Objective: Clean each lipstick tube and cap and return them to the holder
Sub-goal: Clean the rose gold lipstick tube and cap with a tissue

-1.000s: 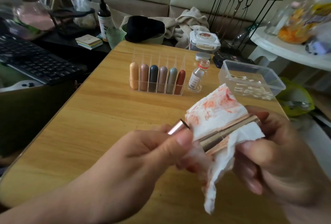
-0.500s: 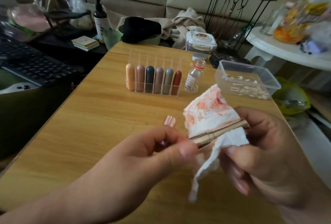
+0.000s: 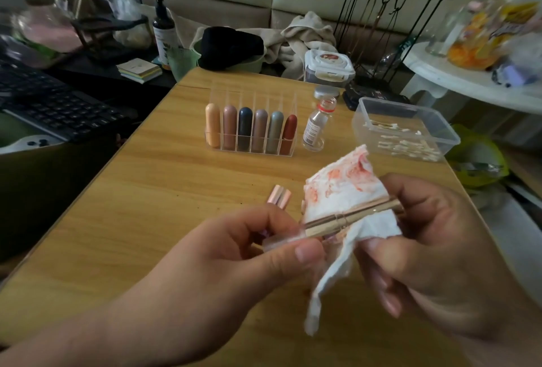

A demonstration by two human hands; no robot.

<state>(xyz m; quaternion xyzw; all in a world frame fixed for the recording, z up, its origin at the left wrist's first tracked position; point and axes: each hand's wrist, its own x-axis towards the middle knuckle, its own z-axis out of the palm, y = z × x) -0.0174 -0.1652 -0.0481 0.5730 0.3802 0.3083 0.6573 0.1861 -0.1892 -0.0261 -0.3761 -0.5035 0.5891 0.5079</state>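
Now, this looks like mid-wipe over the table [image 3: 152, 196]; the gold lipstick tube [image 3: 352, 215] lies nearly level between both hands, above the wood and well short of the clear holder [image 3: 252, 146], where six capped lipsticks [image 3: 245, 129] stand in a row; the left hand [image 3: 234, 267] pinches the tube's near end between thumb and curled fingers, though that end is blurred and I cannot tell which part it is; the right hand [image 3: 425, 249] has its fingers curled round the far end, with the red-smeared tissue [image 3: 337, 188] cradled under the barrel; a pink cap [image 3: 278, 197] lies on its side on the table just beyond the left hand, touching nothing else; to my eye the tube is light, rigid, slick metal, likely to twist or slide in a loose pinch; the two ends look the best hold, leaving the barrel free for wiping; the tissue is soft and flimsy, with a tail hanging loose below; any exposed lipstick would smear or snap easily, so go gently at that end.
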